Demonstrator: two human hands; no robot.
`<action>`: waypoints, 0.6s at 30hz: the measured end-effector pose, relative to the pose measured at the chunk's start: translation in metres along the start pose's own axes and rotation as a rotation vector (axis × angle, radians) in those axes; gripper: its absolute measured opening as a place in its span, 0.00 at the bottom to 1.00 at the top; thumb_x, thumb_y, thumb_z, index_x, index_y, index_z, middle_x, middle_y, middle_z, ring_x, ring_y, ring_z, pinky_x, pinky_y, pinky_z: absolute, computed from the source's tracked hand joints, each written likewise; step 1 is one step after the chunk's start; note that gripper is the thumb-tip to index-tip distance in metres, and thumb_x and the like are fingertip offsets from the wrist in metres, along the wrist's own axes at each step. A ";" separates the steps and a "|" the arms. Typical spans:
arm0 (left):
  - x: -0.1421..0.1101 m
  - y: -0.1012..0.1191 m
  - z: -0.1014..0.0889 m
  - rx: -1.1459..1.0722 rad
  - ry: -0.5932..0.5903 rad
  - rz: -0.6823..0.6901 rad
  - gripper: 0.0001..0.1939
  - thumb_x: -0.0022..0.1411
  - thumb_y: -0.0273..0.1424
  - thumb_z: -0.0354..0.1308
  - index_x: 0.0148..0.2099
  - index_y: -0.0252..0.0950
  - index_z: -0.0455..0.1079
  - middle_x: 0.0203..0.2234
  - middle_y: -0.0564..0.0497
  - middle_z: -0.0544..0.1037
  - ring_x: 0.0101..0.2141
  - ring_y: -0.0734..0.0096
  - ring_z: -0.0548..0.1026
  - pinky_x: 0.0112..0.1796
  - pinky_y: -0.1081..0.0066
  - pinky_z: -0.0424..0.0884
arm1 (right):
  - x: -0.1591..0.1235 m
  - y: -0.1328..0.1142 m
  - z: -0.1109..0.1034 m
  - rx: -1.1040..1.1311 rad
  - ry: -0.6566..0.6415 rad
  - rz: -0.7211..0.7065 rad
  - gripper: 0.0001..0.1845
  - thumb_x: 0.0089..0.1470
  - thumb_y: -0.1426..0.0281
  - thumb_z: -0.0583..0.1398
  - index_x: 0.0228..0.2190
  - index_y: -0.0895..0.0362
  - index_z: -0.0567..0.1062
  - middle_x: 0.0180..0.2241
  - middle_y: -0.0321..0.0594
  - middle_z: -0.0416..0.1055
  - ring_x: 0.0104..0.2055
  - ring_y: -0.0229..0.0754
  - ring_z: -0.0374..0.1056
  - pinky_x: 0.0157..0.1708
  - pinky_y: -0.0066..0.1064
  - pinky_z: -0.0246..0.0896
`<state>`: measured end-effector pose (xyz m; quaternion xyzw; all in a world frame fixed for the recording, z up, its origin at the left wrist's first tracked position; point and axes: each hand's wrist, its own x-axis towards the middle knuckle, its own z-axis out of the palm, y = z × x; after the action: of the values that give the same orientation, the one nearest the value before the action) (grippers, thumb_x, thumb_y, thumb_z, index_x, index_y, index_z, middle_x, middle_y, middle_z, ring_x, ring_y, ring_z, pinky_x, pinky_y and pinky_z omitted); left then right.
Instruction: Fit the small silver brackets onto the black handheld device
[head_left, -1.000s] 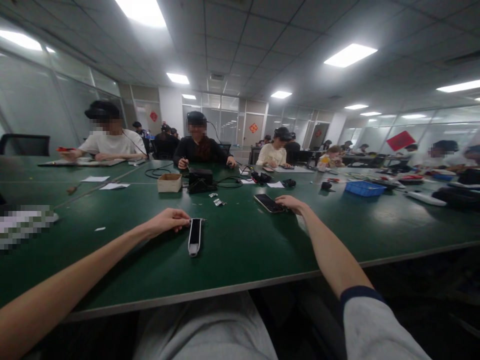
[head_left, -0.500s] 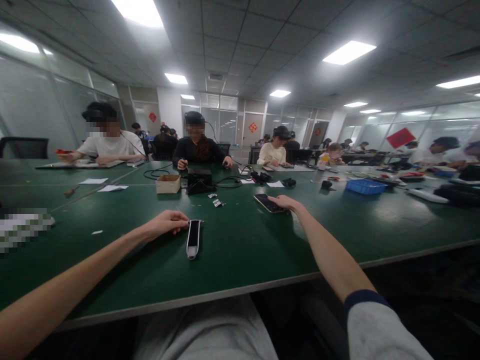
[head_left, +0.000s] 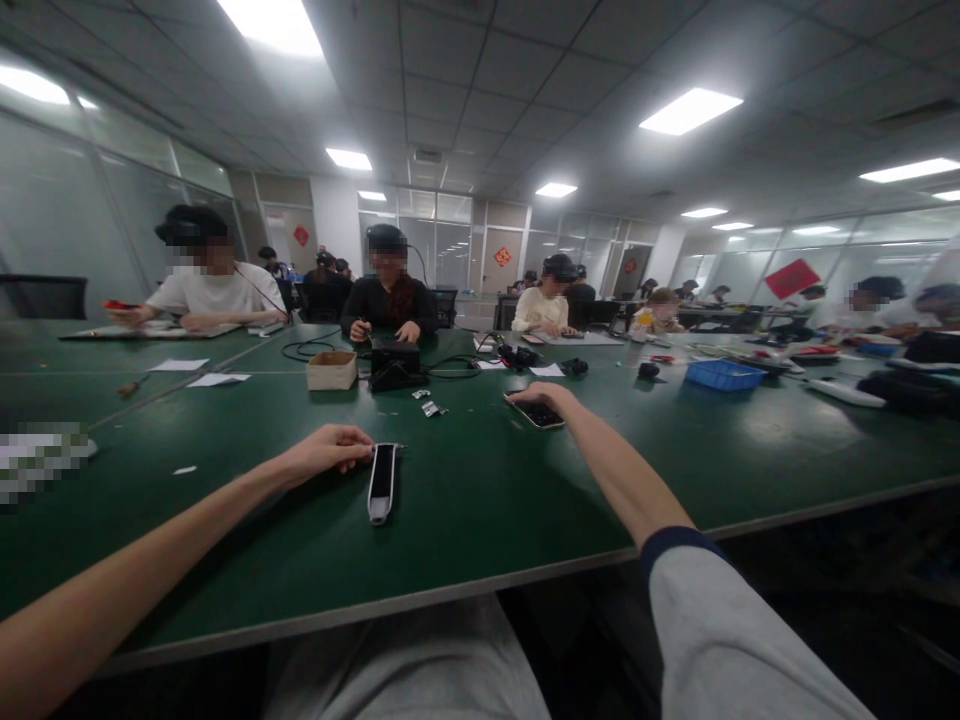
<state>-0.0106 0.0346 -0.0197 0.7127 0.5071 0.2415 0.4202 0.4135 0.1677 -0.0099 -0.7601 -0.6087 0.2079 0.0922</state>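
Observation:
My left hand [head_left: 334, 449] rests on the green table with curled fingers. Its fingertips pinch at the upper left corner of a narrow white device [head_left: 382, 482], which has a long dark strip down its face and a thin pin sticking out at its far right. A smartphone [head_left: 546, 413] with a dark screen lies farther off to the right. Over its far part reaches my right hand [head_left: 546, 397], fingers bent round toward the far left edge; the hand hides some of the screen, and the thumb is not clear.
Beyond my hands are small silvery packets [head_left: 430, 408], a cardboard box [head_left: 331, 371], a black box [head_left: 395, 365] and cables. A blue basket [head_left: 724, 375] stands at right. White paper [head_left: 219, 380] lies at left. Several people sit across the green table [head_left: 465, 520].
My right hand has moved left across the smartphone, from its right side to its far edge. The left hand stays at the white device. The view has shifted slightly.

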 end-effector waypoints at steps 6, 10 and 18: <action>-0.003 0.004 0.003 0.006 0.015 0.001 0.21 0.47 0.43 0.61 0.39 0.33 0.71 0.31 0.49 0.75 0.29 0.70 0.70 0.27 0.73 0.64 | -0.001 -0.010 0.002 -0.047 0.015 0.015 0.32 0.34 0.48 0.64 0.33 0.62 0.75 0.36 0.53 0.72 0.39 0.54 0.69 0.38 0.41 0.63; -0.003 0.004 0.003 -0.010 0.014 0.002 0.21 0.47 0.43 0.62 0.39 0.33 0.71 0.32 0.49 0.75 0.29 0.71 0.69 0.27 0.73 0.64 | -0.002 -0.009 0.006 -0.227 0.200 -0.019 0.46 0.32 0.41 0.60 0.45 0.64 0.71 0.50 0.59 0.63 0.48 0.58 0.63 0.42 0.40 0.61; -0.004 0.008 0.003 -0.012 0.019 -0.008 0.21 0.46 0.42 0.62 0.39 0.33 0.72 0.31 0.49 0.76 0.28 0.71 0.69 0.26 0.74 0.63 | 0.005 -0.013 0.000 -0.277 0.320 -0.063 0.50 0.36 0.43 0.60 0.49 0.71 0.66 0.51 0.65 0.59 0.53 0.58 0.58 0.48 0.38 0.56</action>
<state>-0.0059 0.0284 -0.0146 0.7057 0.5125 0.2496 0.4208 0.4027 0.1758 -0.0060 -0.7695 -0.6325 -0.0040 0.0889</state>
